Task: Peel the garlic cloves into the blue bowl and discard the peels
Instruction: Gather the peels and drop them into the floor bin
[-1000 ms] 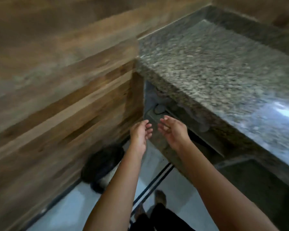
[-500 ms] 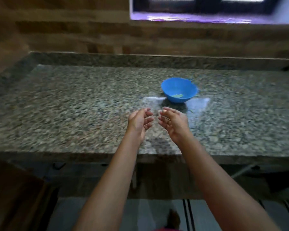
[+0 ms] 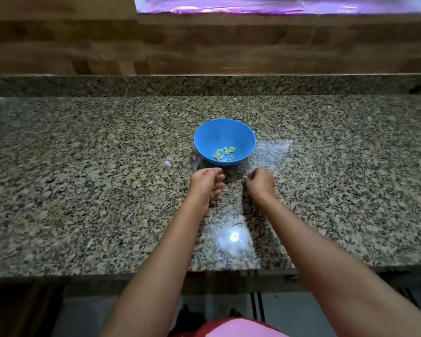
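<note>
Both hands hover over the counter (image 3: 83, 190). The left hand (image 3: 206, 182) is loosely cupped, nothing in it. The right hand (image 3: 260, 182) has its fingers curled down, and I can't tell if it's pinching anything. The bowl (image 3: 204, 133) sits just beyond, between them, with cloves (image 3: 224, 153) inside. A peel scrap (image 3: 167, 163) lies beyond-left of the left hand.

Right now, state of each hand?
Left hand: open, loosely curled, holds nothing.
Right hand: fingers curled down at the counter; grip cannot be told.

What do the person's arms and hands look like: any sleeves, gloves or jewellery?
Both forearms are bare; no sleeves show. The left hand and right hand wear no gloves, and no rings or watch are visible. A red-pink garment shows below.
</note>
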